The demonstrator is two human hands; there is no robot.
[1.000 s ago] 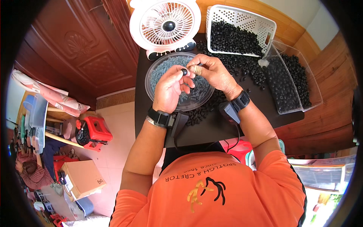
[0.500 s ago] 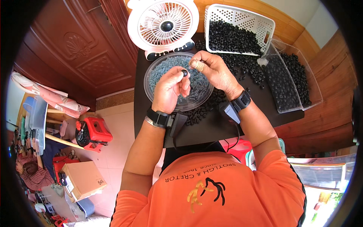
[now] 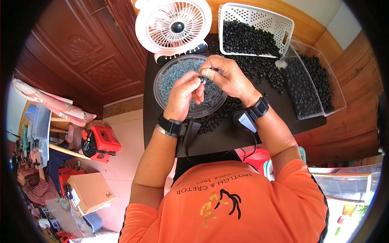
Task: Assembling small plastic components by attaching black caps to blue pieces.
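Note:
Over the round clear tub (image 3: 155, 86), my two hands meet. Between thumb and fingers, my left hand (image 3: 180, 96) pinches a small round black part (image 3: 201, 79). The thumb and forefinger of my right hand (image 3: 230, 79) are pressed together right at that part. Whatever tiny thing is in the right pinch is too small or hidden to tell. Small bluish-grey translucent pieces (image 3: 169, 79) fill the tub beneath the hands. Loose black parts (image 3: 211, 121) of the same kind lie on the dark table (image 3: 271, 115) beside the tub.
A white perforated basket (image 3: 279, 25) of black parts stands at the back. A clear bin (image 3: 299, 109) with more sits on the right. Behind the tub is a pink-and-white fan (image 3: 177, 27). A cardboard box (image 3: 92, 192) and a red case (image 3: 106, 139) are on the left floor.
The right fingertips have moved slightly down and left onto the black part. That part has turned a little in my left hand, which stays nearly in place.

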